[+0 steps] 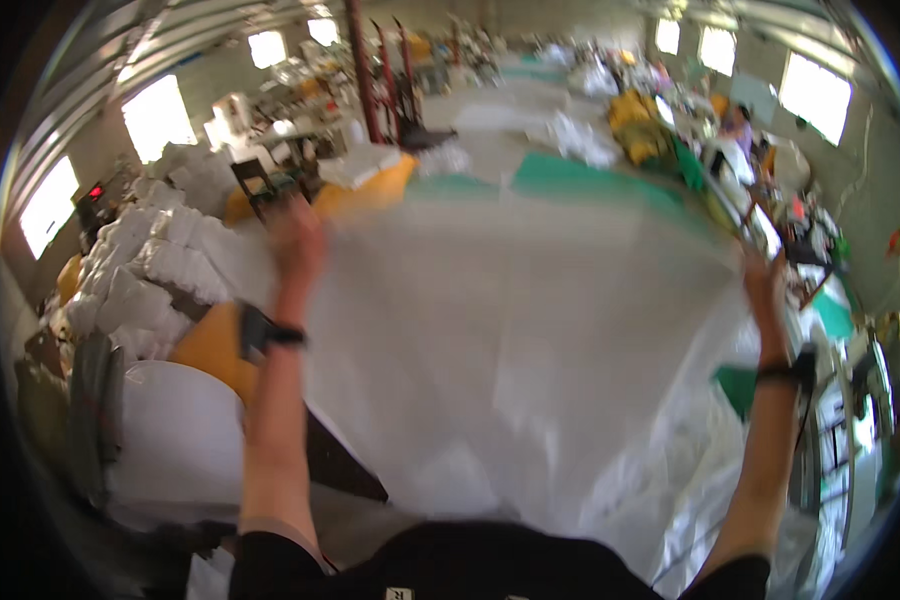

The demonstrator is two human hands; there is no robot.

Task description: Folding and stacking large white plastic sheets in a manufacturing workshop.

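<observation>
A large white sheet [510, 330], thin like plastic or fabric, spreads between my raised arms and is smeared by motion. At its far left corner my left hand [298, 240] is closed on the edge. My right hand [762, 275] grips the far right corner, its fingers blurred. The sheet's near part hangs toward my body, and crumpled clear-white plastic [695, 470] lies under its right side. Dark bands with small boxes circle both wrists.
To the left are piled white bundles [135, 255] and a big white roll [175, 430]. Green sheeting [600, 182] lies beyond the white sheet. Farther off stand a red post [360, 75] and a red-handled cart [400, 100]. A person [740, 130] is at the right among cluttered materials.
</observation>
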